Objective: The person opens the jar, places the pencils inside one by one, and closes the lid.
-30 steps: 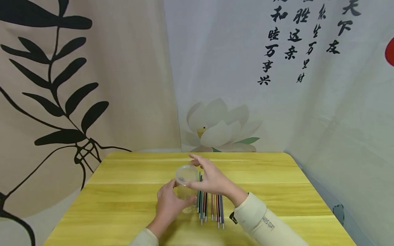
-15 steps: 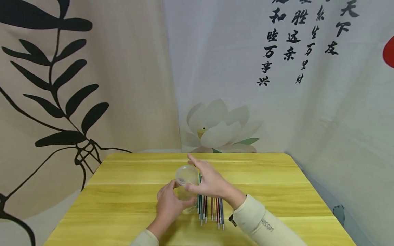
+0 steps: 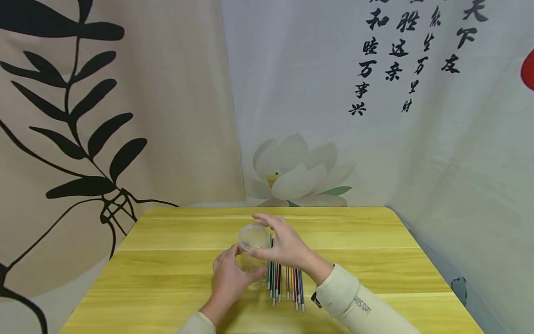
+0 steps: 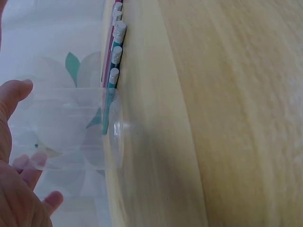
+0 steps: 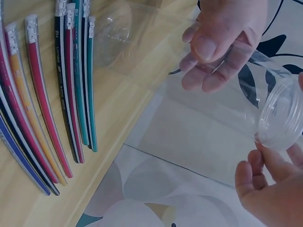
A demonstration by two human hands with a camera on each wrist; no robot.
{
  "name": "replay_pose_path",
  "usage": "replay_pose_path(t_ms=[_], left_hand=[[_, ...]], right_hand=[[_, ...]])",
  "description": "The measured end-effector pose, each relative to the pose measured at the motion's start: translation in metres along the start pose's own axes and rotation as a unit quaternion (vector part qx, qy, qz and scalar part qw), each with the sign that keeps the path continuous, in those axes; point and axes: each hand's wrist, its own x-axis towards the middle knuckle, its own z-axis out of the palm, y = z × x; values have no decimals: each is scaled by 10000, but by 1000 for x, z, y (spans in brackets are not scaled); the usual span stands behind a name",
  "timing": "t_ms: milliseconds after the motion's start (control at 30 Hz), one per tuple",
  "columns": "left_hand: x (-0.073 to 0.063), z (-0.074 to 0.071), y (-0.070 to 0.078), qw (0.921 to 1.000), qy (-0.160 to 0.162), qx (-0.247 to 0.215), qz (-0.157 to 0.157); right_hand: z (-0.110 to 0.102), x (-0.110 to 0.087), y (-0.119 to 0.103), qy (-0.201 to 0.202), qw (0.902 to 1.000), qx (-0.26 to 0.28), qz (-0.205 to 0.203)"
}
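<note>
A tall clear plastic jar (image 3: 251, 263) stands upright on the table, with a ridged clear lid (image 5: 282, 113) at its top. My left hand (image 3: 232, 273) holds the jar's body from the left, thumb on the near side and fingers on the far side. At the top, my right hand (image 3: 288, 243) grips the lid's rim between thumb and fingers. Just right of the jar lies a row of pencils (image 5: 45, 104) in several colours, with white eraser ends toward me. My right hand and wrist cover part of them in the head view.
The wooden table (image 3: 158, 278) carries the jar and pencils; its far edge meets a hanging cloth (image 3: 187, 116) printed with a plant, a lotus and writing. A black strap or clip (image 3: 316, 298) shows at the right sleeve (image 3: 359, 297).
My right hand's fingers shift a little around the lid, the upper fingertips moving slightly left and down. The left hand, jar and pencils stay in place.
</note>
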Motion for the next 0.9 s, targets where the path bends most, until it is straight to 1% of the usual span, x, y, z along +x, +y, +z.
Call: replay_pose_path(t_ms=[167, 267, 433, 500, 600, 667, 733, 800, 900], left_hand=[[1, 0, 1, 10000, 37, -4, 6], [1, 1, 2, 10000, 48, -7, 10], [0, 1, 4, 9998, 15, 18, -215], [-1, 0, 5, 9997, 10, 32, -238], [-2, -1, 5, 9999, 46, 64, -118], [-1, -2, 4, 9999, 85, 91, 3], [0, -2, 2, 9999, 79, 116, 94], [0, -2, 1, 9997, 72, 150, 191], [0, -1, 1, 9995, 35, 160, 277]], right_hand=[[-4, 0, -1, -109, 9997, 100, -179], [-7, 1, 0, -236, 9994, -11, -248], [-13, 3, 7, -346, 9990, -42, -264], [-14, 2, 9, -347, 9987, -51, -372], [-13, 2, 7, -395, 9971, -187, -619], [-9, 2, 2, -428, 9964, -275, -682], [-3, 4, -4, -449, 9965, -371, -594], [3, 5, -10, -400, 9971, -502, -412], [9, 6, -15, -92, 9960, -884, -111]])
